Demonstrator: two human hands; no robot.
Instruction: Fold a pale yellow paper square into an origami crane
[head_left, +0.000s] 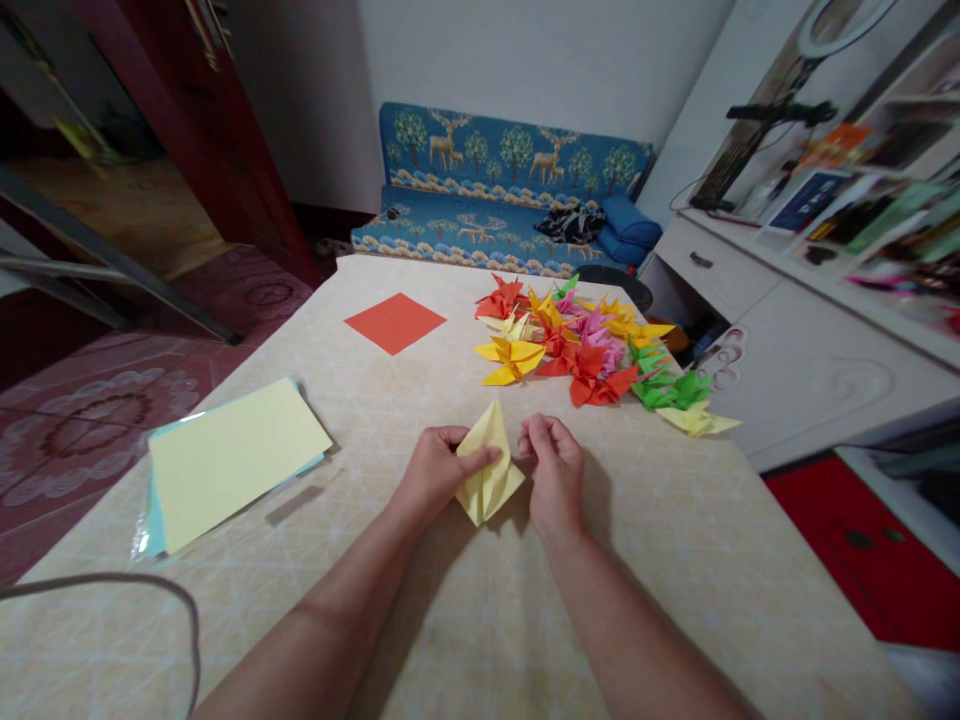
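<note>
A pale yellow folded paper (489,480), roughly kite-shaped with a pointed top, is pinched in my left hand (442,462). The thumb lies across its front face, while the other fingers are partly hidden behind it. Just to the paper's right, my right hand (553,470) has its fingers curled together, close to the edge but seemingly apart from it. I see nothing between those fingertips. Several folded paper cranes (592,345) in red, orange, yellow, pink and green lie in a cluster beyond my right hand. Farther off, a flat red paper square (395,322) rests on the table.
On the table (465,640), a stack of yellow and blue paper sheets (236,460) on a clear wrapper lies at the left. A cable (191,610) curves over the near left corner. Behind stands a blue patterned sofa (480,215); a white cabinet (817,340) is at the right.
</note>
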